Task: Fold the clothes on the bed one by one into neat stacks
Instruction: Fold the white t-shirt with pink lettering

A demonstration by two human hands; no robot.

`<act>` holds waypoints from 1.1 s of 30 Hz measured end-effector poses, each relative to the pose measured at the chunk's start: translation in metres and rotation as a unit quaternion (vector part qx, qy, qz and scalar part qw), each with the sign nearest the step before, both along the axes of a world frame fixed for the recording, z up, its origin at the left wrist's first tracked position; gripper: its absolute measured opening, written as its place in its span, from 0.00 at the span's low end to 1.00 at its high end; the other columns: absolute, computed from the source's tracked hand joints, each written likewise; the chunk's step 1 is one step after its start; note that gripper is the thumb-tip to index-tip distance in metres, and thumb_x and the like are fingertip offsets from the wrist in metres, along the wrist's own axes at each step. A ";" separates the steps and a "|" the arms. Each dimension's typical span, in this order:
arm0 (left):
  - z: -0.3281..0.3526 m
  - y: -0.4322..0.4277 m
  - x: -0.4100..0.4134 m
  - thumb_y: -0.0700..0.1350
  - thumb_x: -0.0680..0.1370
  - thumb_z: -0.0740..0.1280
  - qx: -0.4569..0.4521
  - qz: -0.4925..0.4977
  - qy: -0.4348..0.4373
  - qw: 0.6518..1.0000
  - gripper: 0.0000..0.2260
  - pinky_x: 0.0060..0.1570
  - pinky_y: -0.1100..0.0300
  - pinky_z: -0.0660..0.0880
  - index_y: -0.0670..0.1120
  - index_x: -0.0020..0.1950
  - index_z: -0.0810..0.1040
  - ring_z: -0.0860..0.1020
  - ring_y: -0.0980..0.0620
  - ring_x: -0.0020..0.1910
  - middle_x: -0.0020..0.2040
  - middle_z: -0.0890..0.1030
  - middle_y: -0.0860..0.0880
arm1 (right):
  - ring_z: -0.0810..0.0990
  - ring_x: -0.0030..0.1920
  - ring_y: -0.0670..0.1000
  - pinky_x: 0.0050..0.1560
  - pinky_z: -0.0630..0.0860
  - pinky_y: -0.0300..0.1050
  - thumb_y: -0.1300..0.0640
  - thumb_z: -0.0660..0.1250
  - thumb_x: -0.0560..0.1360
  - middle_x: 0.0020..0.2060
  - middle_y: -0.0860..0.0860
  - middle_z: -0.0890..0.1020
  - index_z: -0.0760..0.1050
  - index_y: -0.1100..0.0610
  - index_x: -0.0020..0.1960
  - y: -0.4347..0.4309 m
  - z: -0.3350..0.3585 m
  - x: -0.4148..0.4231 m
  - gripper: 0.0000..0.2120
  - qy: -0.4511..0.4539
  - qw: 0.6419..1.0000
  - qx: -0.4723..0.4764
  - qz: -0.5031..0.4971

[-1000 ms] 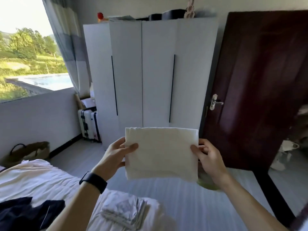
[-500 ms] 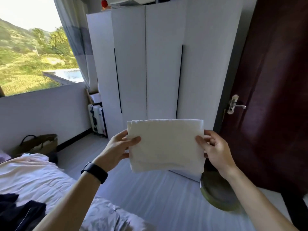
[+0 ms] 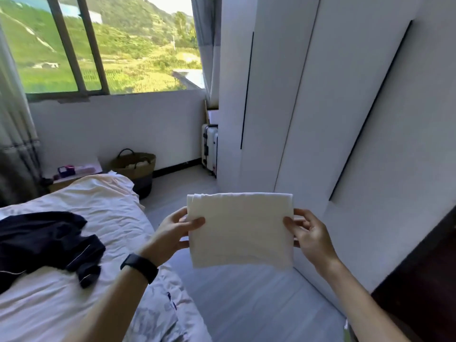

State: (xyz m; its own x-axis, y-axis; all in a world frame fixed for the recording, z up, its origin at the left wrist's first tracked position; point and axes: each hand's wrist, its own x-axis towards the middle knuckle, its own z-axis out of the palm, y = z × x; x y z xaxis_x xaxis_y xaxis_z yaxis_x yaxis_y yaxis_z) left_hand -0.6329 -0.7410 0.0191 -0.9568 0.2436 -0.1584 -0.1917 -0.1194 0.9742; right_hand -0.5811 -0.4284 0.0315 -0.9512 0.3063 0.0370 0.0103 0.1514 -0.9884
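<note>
Four items noted, largest first.

Bed: white bedding, rumpled, lower left of the view.

White wardrobe: doors closed, across a strip of floor from the bed.

Dark navy garment: pale piping, lying unfolded and bunched on the bed, well apart from both hands.

Folded cream cloth: a flat rectangle with its folded edge uppermost, held upright in the air over the floor between bed and wardrobe, touching neither.

Risk, as judged: the cloth is gripped only at its two side edges, near the top, and the lower layers hang free. A tilt or a hasty swing toward the bed could let those layers slide apart and spoil the fold. Rumpled bedding under it could leave a stack leaning. No finished stack shows in this view, so the placement spot is unconfirmed.

Left hand: thumb on the front of the left edge, fingers behind it, closed in a pinch.

Right hand: thumb on the front of the right edge, other fingers curled behind, likewise pinching.
</note>
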 end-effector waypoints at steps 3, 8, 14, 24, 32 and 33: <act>-0.022 0.003 -0.032 0.41 0.76 0.73 0.006 0.046 -0.031 0.998 0.16 0.55 0.43 0.81 0.51 0.63 0.81 0.82 0.40 0.58 0.60 0.83 0.45 | 0.85 0.50 0.58 0.47 0.84 0.59 0.59 0.70 0.80 0.48 0.58 0.84 0.80 0.50 0.56 0.001 -0.018 -0.061 0.07 -0.025 0.999 0.009 0.035; -0.052 0.004 -0.074 0.42 0.75 0.74 0.027 0.147 -0.091 0.985 0.16 0.49 0.45 0.81 0.51 0.63 0.81 0.84 0.45 0.53 0.58 0.84 0.46 | 0.85 0.48 0.57 0.47 0.82 0.59 0.59 0.69 0.80 0.45 0.57 0.84 0.80 0.46 0.54 -0.002 -0.041 -0.156 0.08 -0.065 0.990 0.032 0.122; -0.111 0.009 -0.086 0.41 0.74 0.77 0.054 0.280 -0.192 0.939 0.19 0.45 0.48 0.81 0.52 0.62 0.80 0.84 0.46 0.52 0.54 0.86 0.48 | 0.84 0.43 0.58 0.47 0.81 0.60 0.60 0.69 0.80 0.42 0.58 0.85 0.81 0.42 0.49 -0.017 -0.104 -0.246 0.11 -0.148 0.958 0.058 0.238; -0.211 0.073 -0.033 0.39 0.78 0.71 0.146 0.533 -0.336 0.762 0.10 0.46 0.51 0.79 0.49 0.58 0.81 0.83 0.48 0.42 0.45 0.86 0.48 | 0.82 0.42 0.58 0.43 0.79 0.56 0.61 0.68 0.81 0.43 0.60 0.84 0.79 0.52 0.54 -0.082 -0.201 -0.332 0.06 -0.250 0.797 0.194 0.514; -0.272 0.085 -0.004 0.43 0.77 0.73 0.242 0.680 -0.363 0.590 0.15 0.41 0.50 0.79 0.49 0.63 0.79 0.80 0.41 0.51 0.56 0.82 0.44 | 0.85 0.43 0.55 0.50 0.82 0.59 0.52 0.69 0.78 0.39 0.50 0.86 0.78 0.40 0.51 -0.196 -0.263 -0.351 0.06 -0.209 0.653 0.329 0.649; -0.283 0.082 -0.003 0.44 0.76 0.74 0.250 0.693 -0.364 0.570 0.18 0.41 0.50 0.79 0.49 0.65 0.77 0.80 0.40 0.54 0.59 0.81 0.43 | 0.85 0.43 0.55 0.50 0.82 0.57 0.52 0.69 0.78 0.39 0.50 0.86 0.78 0.41 0.51 -0.213 -0.267 -0.349 0.06 -0.201 0.640 0.339 0.659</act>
